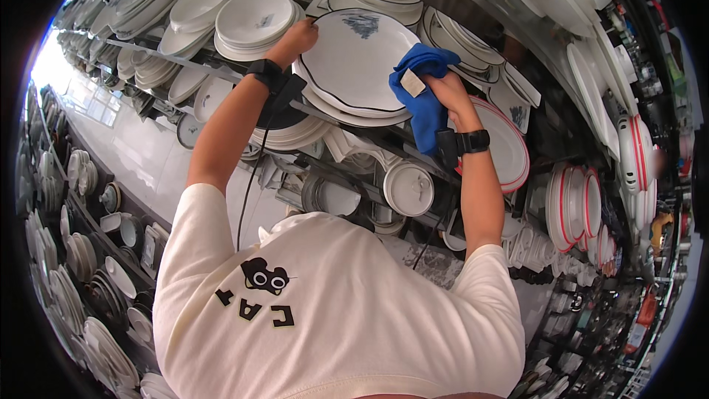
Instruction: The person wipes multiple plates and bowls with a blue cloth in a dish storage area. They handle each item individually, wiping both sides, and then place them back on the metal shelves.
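A large white plate [354, 69] with a thin dark rim and a blue-grey brushed pattern lies on top of similar plates on the shelf before me. My left hand [302, 39] grips its left edge. In my right hand [448, 91] is a bunched blue cloth [418, 94] with a pale tag, held against the plate's right rim. The cloth's lower end hangs over the shelf's front edge. My fingers on the right are partly hidden by its folds.
White bowls [255, 16] are stacked close by my left hand. A red-rimmed oval plate [498, 144] stands beneath my right forearm. Below the shelf edge sits a round white lidded dish [409, 188]. More red-rimmed dishes [573, 208] are at the right. A black cable [252, 188] hangs from my left wrist.
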Motion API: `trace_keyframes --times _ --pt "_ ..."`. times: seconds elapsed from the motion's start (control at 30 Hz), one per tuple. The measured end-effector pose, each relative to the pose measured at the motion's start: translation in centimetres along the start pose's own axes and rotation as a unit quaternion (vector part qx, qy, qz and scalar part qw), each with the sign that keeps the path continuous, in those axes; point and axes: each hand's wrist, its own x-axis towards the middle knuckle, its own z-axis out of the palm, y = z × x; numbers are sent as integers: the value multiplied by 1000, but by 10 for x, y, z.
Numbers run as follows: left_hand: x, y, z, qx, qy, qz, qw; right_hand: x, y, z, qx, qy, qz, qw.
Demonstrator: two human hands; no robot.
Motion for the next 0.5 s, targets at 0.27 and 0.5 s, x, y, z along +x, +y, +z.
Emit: trace_keyframes --times 0.27,0.5 --pt "-9 7 6 -47 -1 -20 999 11 20 -8 -67 -6 -16 998" --pt "-5 -28 -2 -197 -18 -31 980 -14 -19 5 -207 63 -55 975"
